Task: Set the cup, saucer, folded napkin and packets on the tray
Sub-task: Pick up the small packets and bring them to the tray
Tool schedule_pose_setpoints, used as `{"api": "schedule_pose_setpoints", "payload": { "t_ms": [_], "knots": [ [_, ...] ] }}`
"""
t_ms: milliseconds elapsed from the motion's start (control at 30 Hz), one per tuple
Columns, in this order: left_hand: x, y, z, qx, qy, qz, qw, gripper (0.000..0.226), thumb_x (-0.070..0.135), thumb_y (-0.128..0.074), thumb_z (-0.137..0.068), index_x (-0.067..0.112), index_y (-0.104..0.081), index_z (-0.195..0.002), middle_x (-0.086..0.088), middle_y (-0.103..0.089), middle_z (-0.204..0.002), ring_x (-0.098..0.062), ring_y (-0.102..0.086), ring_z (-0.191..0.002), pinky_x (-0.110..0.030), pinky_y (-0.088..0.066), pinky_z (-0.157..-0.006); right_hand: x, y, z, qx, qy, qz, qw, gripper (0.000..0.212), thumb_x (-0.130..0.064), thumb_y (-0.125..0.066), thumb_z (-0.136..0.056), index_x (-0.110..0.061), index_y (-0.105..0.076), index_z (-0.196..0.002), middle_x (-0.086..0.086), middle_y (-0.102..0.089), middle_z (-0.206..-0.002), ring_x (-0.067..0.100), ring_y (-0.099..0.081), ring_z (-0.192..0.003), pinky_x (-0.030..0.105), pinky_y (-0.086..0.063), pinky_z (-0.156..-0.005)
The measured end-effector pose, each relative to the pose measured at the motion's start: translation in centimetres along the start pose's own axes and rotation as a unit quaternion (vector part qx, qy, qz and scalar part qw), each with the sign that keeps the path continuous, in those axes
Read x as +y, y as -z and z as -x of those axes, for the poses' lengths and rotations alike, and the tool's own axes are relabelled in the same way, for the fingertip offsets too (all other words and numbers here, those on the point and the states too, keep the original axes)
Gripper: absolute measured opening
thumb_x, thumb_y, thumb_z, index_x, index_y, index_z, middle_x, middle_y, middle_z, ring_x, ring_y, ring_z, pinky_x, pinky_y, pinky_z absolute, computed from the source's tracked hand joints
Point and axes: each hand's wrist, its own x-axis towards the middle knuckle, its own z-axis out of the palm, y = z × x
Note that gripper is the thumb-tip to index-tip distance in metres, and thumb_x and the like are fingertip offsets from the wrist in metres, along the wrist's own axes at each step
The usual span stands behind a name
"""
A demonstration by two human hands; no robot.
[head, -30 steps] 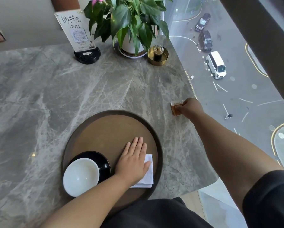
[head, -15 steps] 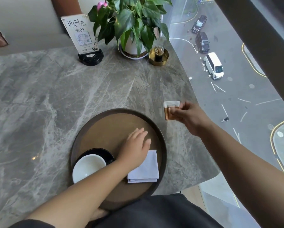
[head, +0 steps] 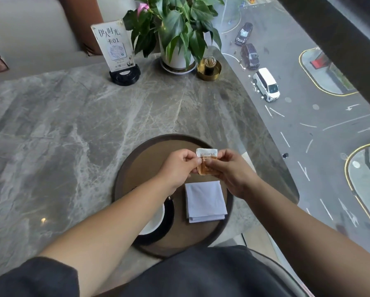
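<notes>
A round brown tray (head: pixel 136 159) lies on the grey marble table at its near edge. Above the tray's middle, my left hand (head: pixel 177 168) and my right hand (head: pixel 231 172) both pinch a small amber packet (head: pixel 207 160) with a white top strip. A folded white napkin (head: pixel 205 200) lies flat on the tray just below the hands. To its left sits a white cup (head: pixel 156 224) on a black saucer (head: pixel 169 217); my left forearm covers most of both.
At the table's far side stand a card holder with a QR code (head: pixel 115 50), a potted plant (head: pixel 177 54) and a gold dish with a toothpick jar (head: pixel 209 68). The table's curved right edge (head: pixel 272 146) meets a window over a street far below.
My right hand carried the packet from the table's right edge to above the tray. My left hand left the napkin and took hold of the packet too.
</notes>
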Motion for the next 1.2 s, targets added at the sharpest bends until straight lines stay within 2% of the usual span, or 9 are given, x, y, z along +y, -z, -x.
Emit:
{"api": "schedule_pose_setpoints", "payload": {
  "t_ms": [100,200,300,400,567,733,867,1100,1200],
  "knots": [
    [-0.4,0.8,-0.1,-0.009,-0.007,-0.014,1.000,0.012,0.018,-0.064,-0.087,0.022,-0.063,-0.076,0.003,-0.064,-0.065,-0.007,-0.059,-0.060,-0.026,-0.045,-0.056,0.5,-0.1,0.5,0.002,-0.033,-0.018,0.999,0.021,-0.017,-0.069,-0.085,-0.005,-0.061,-0.100,0.012,-0.070,-0.087,0.022,-0.068,-0.078,0.025,-0.054,-0.061],
    [-0.7,1.2,-0.5,-0.023,-0.010,-0.033,0.999,0.013,0.014,-0.064,-0.087,0.020,-0.063,-0.075,0.002,-0.063,-0.065,-0.004,-0.057,-0.056,-0.021,-0.043,-0.054,1.2,-0.1,0.5,0.019,-0.061,0.007,0.998,0.018,-0.023,-0.062,-0.091,-0.009,-0.068,-0.100,-0.001,-0.067,-0.066,0.010,-0.062,-0.060,0.022,-0.049,-0.056],
    [-1.0,1.3,-1.3,-0.038,-0.007,-0.057,0.998,0.012,0.012,-0.064,-0.087,0.018,-0.063,-0.076,0.001,-0.062,-0.063,-0.002,-0.056,-0.053,-0.017,-0.041,-0.052,1.6,-0.3,-0.2,0.047,-0.065,0.034,0.996,0.014,-0.019,-0.061,-0.092,-0.010,-0.068,-0.084,-0.002,-0.055,-0.056,0.007,-0.050,-0.048,0.021,-0.045,-0.051],
    [-1.6,1.3,-2.4,-0.036,0.013,-0.078,0.996,0.014,0.013,-0.064,-0.087,0.018,-0.063,-0.074,-0.002,-0.065,-0.064,-0.008,-0.059,-0.058,-0.022,-0.042,-0.055,1.7,-0.6,-1.4,0.079,-0.059,0.088,0.991,0.015,-0.016,-0.061,-0.092,-0.009,-0.065,-0.079,0.003,-0.053,-0.060,0.010,-0.048,-0.051,0.019,-0.046,-0.050],
    [-2.2,0.7,-4.5,-0.024,0.062,-0.122,0.990,0.017,0.018,-0.063,-0.087,0.020,-0.063,-0.070,-0.004,-0.069,-0.064,-0.017,-0.062,-0.066,-0.031,-0.043,-0.064,1.8,-0.7,-3.7,0.142,-0.035,0.213,0.966,0.014,-0.017,-0.065,-0.089,-0.009,-0.067,-0.078,0.006,-0.063,-0.065,0.011,-0.057,-0.051,0.019,-0.045,-0.045],
    [-2.7,-0.5,-5.8,-0.012,0.105,-0.146,0.984,0.014,0.019,-0.063,-0.087,0.012,-0.067,-0.076,-0.005,-0.071,-0.069,-0.012,-0.064,-0.059,-0.024,-0.045,-0.059,2.8,0.1,-6.0,0.167,-0.024,0.364,0.916,0.013,-0.023,-0.066,-0.087,-0.010,-0.069,-0.087,0.000,-0.061,-0.064,0.010,-0.053,-0.052,0.021,-0.039,-0.048],
    [-3.1,-0.8,-6.3,-0.008,0.126,-0.166,0.978,0.015,0.015,-0.063,-0.086,0.010,-0.066,-0.073,-0.006,-0.069,-0.066,-0.011,-0.063,-0.055,-0.020,-0.044,-0.054,3.4,0.2,-6.8,0.168,-0.014,0.467,0.868,0.013,-0.028,-0.064,-0.087,-0.016,-0.068,-0.085,0.001,-0.063,-0.073,0.017,-0.058,-0.068,0.026,-0.039,-0.061],
    [-2.9,-0.9,-6.7,-0.002,0.144,-0.197,0.970,0.027,0.010,-0.060,-0.087,0.012,-0.060,-0.060,-0.016,-0.069,-0.072,-0.016,-0.059,-0.053,-0.022,-0.047,-0.054,3.8,-0.1,-7.3,0.178,-0.027,0.524,0.833,0.023,-0.033,-0.061,-0.088,-0.014,-0.070,-0.078,0.004,-0.066,-0.072,0.022,-0.061,-0.069,0.026,-0.037,-0.054],
    [-2.5,-1.1,-6.8,-0.008,0.147,-0.230,0.962,0.024,0.011,-0.060,-0.089,0.006,-0.063,-0.065,-0.020,-0.072,-0.082,-0.025,-0.064,-0.063,-0.031,-0.053,-0.067,3.8,-0.1,-7.5,0.187,-0.036,0.539,0.820,0.023,-0.035,-0.061,-0.086,-0.016,-0.064,-0.073,0.003,-0.063,-0.071,0.023,-0.060,-0.068,0.026,-0.036,-0.052]
  ]
}}
